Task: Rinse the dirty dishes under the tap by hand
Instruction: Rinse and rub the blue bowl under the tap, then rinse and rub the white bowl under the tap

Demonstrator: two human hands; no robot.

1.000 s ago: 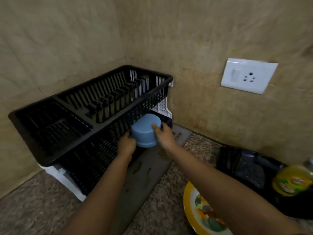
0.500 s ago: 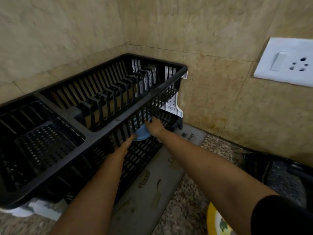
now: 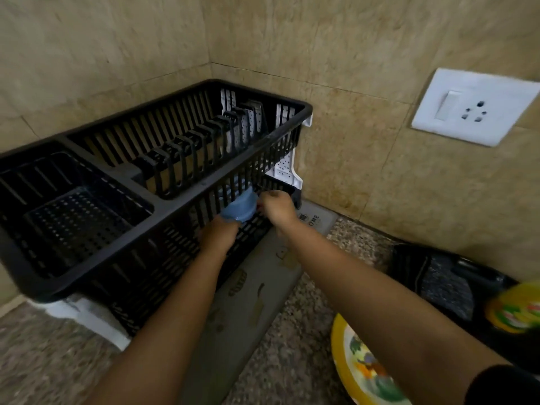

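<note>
A small light-blue round plastic bowl [image 3: 241,207] is tilted, wider rim lowest and nearest, at the open front of the lower tier of a black slatted plastic dish rack [image 3: 117,244]. The left hand [image 3: 219,233] grips its near rim, and the right hand [image 3: 277,209] grips its right side. A yellow-rimmed round plate [image 3: 359,372] with a colourful printed centre lies flat on the speckled counter [image 3: 292,361], only partly in view.

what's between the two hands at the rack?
Head view: a light blue plastic cup, touched by the left hand and the right hand, in the lower tier of the black plastic dish rack.
</note>
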